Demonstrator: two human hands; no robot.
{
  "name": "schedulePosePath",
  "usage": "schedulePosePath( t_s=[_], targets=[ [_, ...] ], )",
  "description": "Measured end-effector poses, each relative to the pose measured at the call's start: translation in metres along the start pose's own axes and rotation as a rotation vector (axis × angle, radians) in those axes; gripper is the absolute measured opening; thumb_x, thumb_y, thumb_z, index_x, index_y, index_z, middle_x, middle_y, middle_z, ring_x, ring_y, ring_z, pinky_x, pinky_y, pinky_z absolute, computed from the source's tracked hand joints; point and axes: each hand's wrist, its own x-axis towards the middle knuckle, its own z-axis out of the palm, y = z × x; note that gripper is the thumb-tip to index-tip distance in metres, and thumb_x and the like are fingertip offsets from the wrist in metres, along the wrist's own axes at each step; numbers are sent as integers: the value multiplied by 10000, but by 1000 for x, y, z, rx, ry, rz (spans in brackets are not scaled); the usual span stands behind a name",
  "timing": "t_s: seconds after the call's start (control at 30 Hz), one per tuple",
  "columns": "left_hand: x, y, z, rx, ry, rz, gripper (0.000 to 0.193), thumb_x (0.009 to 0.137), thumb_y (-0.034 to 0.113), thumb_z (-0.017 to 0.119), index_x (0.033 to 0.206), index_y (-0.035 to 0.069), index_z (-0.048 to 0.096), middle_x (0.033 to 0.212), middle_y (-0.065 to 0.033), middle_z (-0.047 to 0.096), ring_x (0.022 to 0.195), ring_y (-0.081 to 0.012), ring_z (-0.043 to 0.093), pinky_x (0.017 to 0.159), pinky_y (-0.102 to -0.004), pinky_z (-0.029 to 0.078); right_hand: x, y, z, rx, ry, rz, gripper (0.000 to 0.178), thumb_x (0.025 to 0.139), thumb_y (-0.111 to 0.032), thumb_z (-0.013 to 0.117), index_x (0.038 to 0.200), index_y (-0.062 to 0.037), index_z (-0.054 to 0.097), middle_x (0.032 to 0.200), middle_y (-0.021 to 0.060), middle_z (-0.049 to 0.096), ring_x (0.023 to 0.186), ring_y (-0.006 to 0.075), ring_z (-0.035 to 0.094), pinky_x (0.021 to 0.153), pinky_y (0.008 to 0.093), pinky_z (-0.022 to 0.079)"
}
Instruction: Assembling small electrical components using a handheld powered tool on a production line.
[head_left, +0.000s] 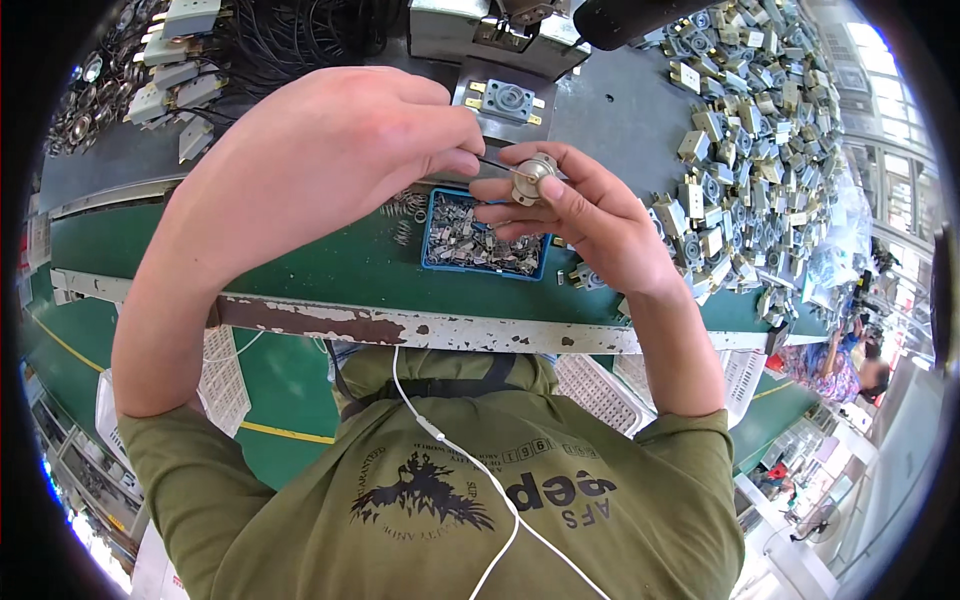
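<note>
My right hand holds a small round metal part with a flanged rim between thumb and fingers, above the work table. My left hand is closed, its thumb and forefinger pinching a thin dark wire that runs to the middle of the metal part. Whether the wire is fixed to the part I cannot tell. Just beyond the hands, a grey rectangular switch-like block with a round recess and brass tabs lies on the metal plate of a machine. Below the fingers stands a blue tray of small metal pieces.
Many grey blocks are heaped along the right side. At the far left lie round metal parts, black cables and more blocks. Loose springs sit beside the tray. A machine head overhangs the far edge. The near table edge has chipped paint.
</note>
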Motion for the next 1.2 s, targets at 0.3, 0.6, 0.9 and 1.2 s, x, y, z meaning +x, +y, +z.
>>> schedulePosePath(
  t_s=[0.3,0.6,0.9,1.2],
  targets=[
    [4,2,0,44,-38,-17,172,832,55,740,1002,47,714,823,-90,612,816,-291,632,697,-415,513,2,1,5,-152,149,-98,418,1126,-205,452,1468,34,469,1269,198,685,1166,248,683,954,372,576],
    [-2,18,7,98,-23,-48,211,827,101,770,1032,58,739,767,-85,560,744,-273,591,657,-395,491,7,-22,12,-619,308,116,307,1047,-190,645,1285,2,678,1009,47,730,959,89,692,819,257,558],
    [2,17,-18,206,-110,48,207,791,83,742,997,98,734,761,-43,541,740,-231,570,663,-370,473,35,-28,2,-822,-164,12,254,976,-153,694,1210,-60,724,1067,133,761,933,216,733,853,364,556],
    [4,4,35,-339,325,-265,162,847,47,755,1006,35,724,761,-83,601,707,-275,609,614,-387,497,41,-14,66,419,367,-574,288,1106,-163,516,1300,42,572,1177,200,705,1023,247,701,920,361,557]
  ],
)
